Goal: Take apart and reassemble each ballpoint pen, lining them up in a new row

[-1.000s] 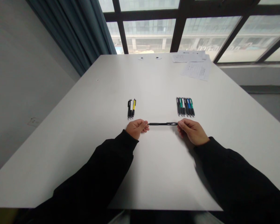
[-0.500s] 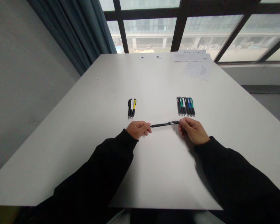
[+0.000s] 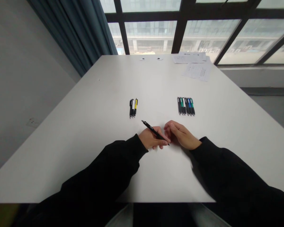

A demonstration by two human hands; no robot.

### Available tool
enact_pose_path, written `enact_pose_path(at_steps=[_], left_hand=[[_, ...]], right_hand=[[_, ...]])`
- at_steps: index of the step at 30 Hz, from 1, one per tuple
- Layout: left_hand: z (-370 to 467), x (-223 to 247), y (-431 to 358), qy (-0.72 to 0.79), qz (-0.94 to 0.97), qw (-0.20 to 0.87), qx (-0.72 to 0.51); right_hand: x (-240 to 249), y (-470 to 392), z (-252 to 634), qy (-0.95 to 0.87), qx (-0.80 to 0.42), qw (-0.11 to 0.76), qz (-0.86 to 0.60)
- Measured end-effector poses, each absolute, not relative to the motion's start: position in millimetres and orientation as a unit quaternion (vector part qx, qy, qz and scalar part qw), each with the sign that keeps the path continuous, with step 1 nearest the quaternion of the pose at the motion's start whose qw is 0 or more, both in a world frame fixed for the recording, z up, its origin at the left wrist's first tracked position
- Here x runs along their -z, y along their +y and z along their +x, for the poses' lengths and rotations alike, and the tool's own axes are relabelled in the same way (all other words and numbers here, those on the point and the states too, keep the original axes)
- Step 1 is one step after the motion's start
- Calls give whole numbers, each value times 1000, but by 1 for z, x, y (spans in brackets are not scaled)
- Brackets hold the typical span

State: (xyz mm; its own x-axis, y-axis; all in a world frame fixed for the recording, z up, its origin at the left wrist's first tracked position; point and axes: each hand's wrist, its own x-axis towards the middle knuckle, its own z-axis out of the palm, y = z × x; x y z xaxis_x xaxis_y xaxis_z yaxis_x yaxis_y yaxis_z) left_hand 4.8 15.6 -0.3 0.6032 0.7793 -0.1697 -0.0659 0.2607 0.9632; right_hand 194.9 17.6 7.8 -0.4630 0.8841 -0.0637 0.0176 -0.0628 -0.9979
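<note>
In the head view, the black pen (image 3: 153,130) is in the left hand (image 3: 151,137) of the person, and I take this pen as the landmark for all places. The fingers of this hand are grasping it near its lower part, as one holds a pen for writing. It is slanted: its rear end points away and to the left, and its tip points to the right and toward the person. Whether the tip touches the table (image 3: 104,107), I cannot tell.

The right hand (image 3: 182,135) is just to the right of the pen, close to the tip. Its fingers are bent inward, with the thumb beside the forefinger; if they are clenched or slack, I cannot tell, because the inner side is hidden.

Farther than the pen and a little to its left lies a row of three pens (image 3: 133,108), in the order black, white, yellow. Farther and to the right of it lies a row of six pens (image 3: 186,107), side by side, with dark, green, white and blue bodies. Well beyond the pen, to the right, some printed papers (image 3: 191,58) overlap near the far edge.
</note>
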Motion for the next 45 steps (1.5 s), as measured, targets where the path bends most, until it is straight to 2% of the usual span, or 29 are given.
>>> enact_pose_path(at_steps=[3, 7, 10, 14, 17, 24, 29, 36, 40, 42, 45], left_hand=[[6, 10, 20, 319, 512, 671, -430], [8, 15, 23, 306, 534, 621, -485], [6, 12, 20, 323, 599, 552, -481], [0, 4, 19, 397, 713, 412, -406], [-1, 0, 22, 414, 754, 355, -366], [12, 8, 36, 386, 709, 439, -395], [20, 2, 43, 375, 772, 391, -331], [18, -6, 41, 384, 715, 492, -316], [18, -8, 39, 361, 690, 539, -322], [18, -8, 39, 346, 692, 550, -315], [18, -8, 39, 359, 697, 538, -309]], right_hand=[[-7, 12, 191, -632, -609, 281, -389], [-6, 9, 187, -598, -654, 267, -379], [-4, 10, 186, -572, -668, 290, -378], [-3, 11, 188, -575, -670, 291, -369], [-3, 11, 188, -575, -668, 296, -367], [-4, 10, 185, -521, -680, 332, -394], [2, 13, 189, -441, -721, 388, -368], [2, 7, 190, -520, -645, 410, -381], [0, 5, 190, -508, -645, 407, -401], [0, 4, 191, -514, -637, 397, -416], [0, 3, 193, -508, -620, 428, -417]])
